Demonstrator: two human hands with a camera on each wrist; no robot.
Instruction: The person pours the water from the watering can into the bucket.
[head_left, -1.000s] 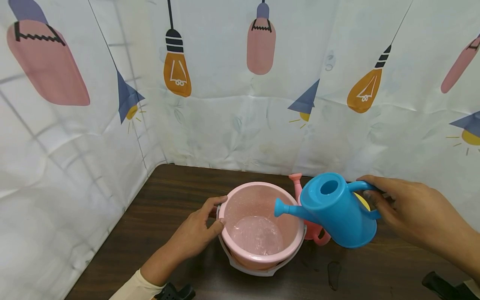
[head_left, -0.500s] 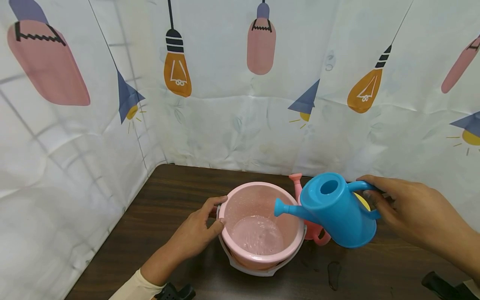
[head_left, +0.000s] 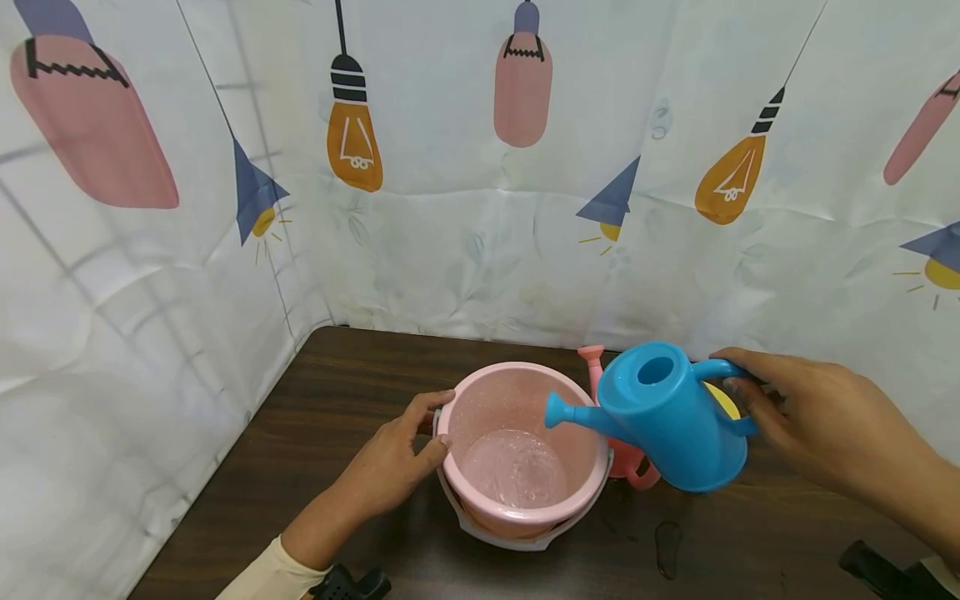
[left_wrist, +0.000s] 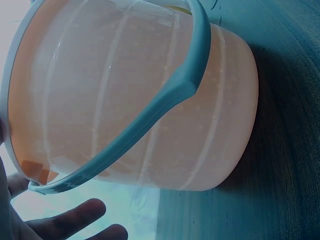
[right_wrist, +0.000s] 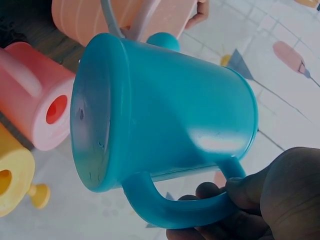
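Observation:
A pink bucket (head_left: 517,514) stands upright on the table with shallow, rippled water in its bottom. My left hand (head_left: 390,462) pinches its left rim between thumb and fingers; in the left wrist view other fingers (left_wrist: 75,220) stretch out beside the bucket wall. On the right, my right hand (head_left: 832,417) grips the handle of a blue watering can (head_left: 675,429), raised and tilted towards the bucket. Its spout (head_left: 577,417) reaches over the bucket's right rim. No stream from the spout can be made out. The right wrist view shows the can's wet base (right_wrist: 92,120).
Behind the blue can stand a pink watering can (head_left: 626,462), close to the bucket, and a yellow watering can (right_wrist: 17,170). A small wet patch (head_left: 667,550) lies on the dark wooden table (head_left: 360,375). Patterned white cloth (head_left: 465,250) hangs behind and to the left.
The blue watering can has shifted slightly left and up in the head view over the last half second. My left hand and the bucket keep their places.

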